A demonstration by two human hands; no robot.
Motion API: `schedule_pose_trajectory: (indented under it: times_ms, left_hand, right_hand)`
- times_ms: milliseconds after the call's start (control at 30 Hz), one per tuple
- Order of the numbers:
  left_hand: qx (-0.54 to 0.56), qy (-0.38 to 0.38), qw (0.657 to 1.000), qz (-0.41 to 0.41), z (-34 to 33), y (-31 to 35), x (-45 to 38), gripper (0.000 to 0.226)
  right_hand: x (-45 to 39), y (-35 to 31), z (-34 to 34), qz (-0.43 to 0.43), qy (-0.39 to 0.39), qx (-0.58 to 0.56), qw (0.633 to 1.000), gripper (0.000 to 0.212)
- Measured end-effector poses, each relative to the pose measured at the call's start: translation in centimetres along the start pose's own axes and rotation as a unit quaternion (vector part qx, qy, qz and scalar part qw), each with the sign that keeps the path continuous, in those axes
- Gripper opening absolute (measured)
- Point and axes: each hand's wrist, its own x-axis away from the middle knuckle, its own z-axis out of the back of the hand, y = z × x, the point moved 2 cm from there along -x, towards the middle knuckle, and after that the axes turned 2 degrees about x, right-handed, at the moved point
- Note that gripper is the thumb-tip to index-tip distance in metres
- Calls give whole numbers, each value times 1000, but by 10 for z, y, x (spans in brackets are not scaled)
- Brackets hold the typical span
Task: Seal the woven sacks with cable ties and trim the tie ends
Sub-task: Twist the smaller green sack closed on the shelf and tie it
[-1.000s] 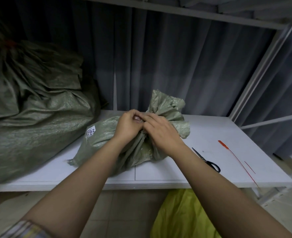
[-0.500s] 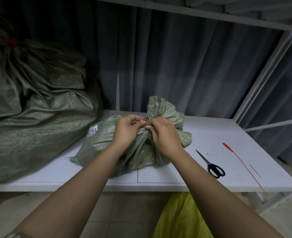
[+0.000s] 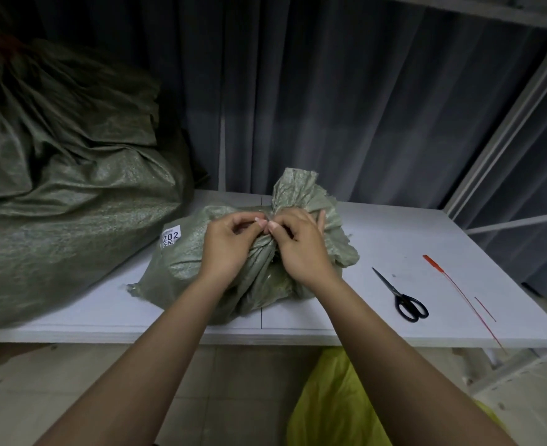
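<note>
A small green woven sack (image 3: pixel 185 262) with a white label lies on the white table (image 3: pixel 378 239), its mouth bunched into a neck. My left hand (image 3: pixel 230 243) and my right hand (image 3: pixel 298 246) meet at that neck, fingertips pinching together at something too small to make out, possibly a thin tie. A red cable tie (image 3: pixel 459 294) lies loose at the right of the table, with a short red offcut (image 3: pixel 485 309) beside it. Black-handled scissors (image 3: pixel 401 296) lie between the sack and the red tie.
A large green woven sack (image 3: pixel 56 188) fills the table's left side, its neck bound in red at the top left. A grey curtain hangs behind. White shelf frame posts (image 3: pixel 507 123) rise at the right. A yellow bag (image 3: pixel 336 403) sits on the floor under the table edge.
Both hands have shifted slightly up the sack's neck, the fingertips now pinched together at its top. The sack's bunched top stands a little more upright. The camera has moved closer.
</note>
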Motion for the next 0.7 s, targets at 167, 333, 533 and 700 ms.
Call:
schedule_pose_trajectory:
  times_ms: [167, 333, 533, 700]
  left_hand:
    - [31, -27, 999, -3, 2, 0, 4, 20]
    - [44, -42, 998, -13, 1, 1, 4, 18]
    - [0, -45, 999, 17, 2, -13, -1, 24]
    - [-137, -68, 988, -29, 6, -14, -6, 28]
  right_hand:
    - [1, -3, -4, -35, -43, -10, 998, 18]
    - [2, 1, -9, -61, -53, -50, 995, 25]
    - [6, 13, -19, -68, -60, -113, 989, 25]
    - [11, 12, -12, -58, -36, -131, 989, 23]
